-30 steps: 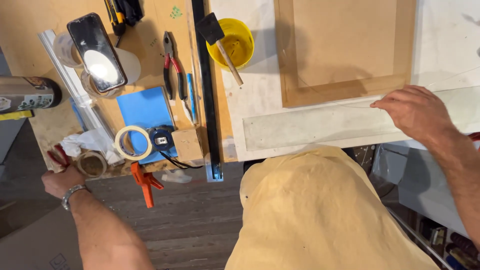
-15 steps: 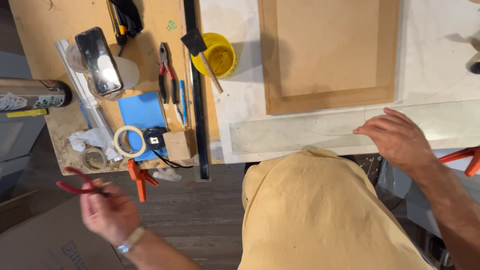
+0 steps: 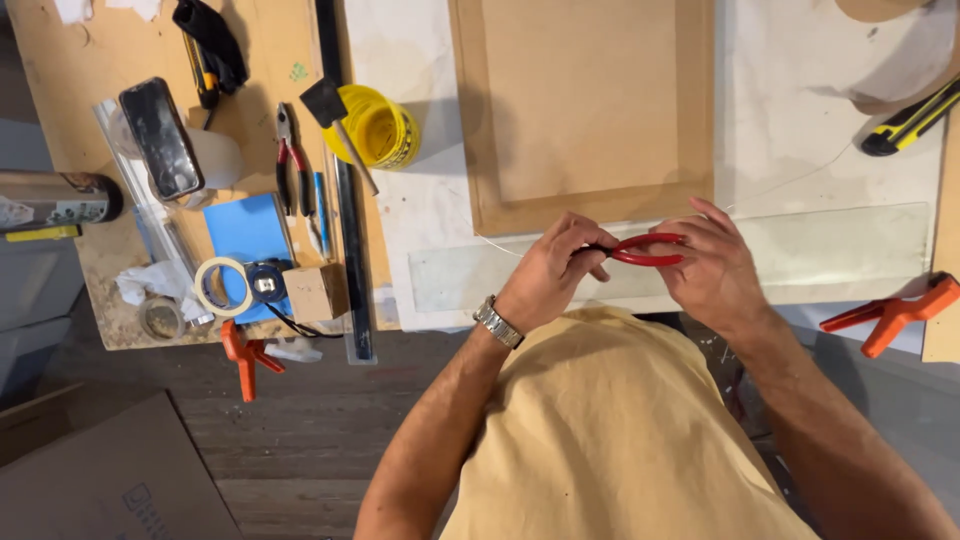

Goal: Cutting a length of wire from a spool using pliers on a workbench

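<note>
Head view: red-handled pliers (image 3: 640, 250) gripped by both hands over a glass strip (image 3: 820, 255).

Left hand (image 3: 550, 275) and right hand (image 3: 715, 270) are closed around the handles; should the tool slip, the strip at the bench edge could be struck and cracked.

Workshop: table (image 3: 110, 60) strewn with pliers (image 3: 289, 170), masking tape (image 3: 222, 285), orange spring clamps (image 3: 243, 352) (sawdust too), wooden panel (image 3: 590, 100).

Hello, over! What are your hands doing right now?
Left hand and right hand both gripping red-handled pliers. Held above the clear strip. Nothing between them.
</note>
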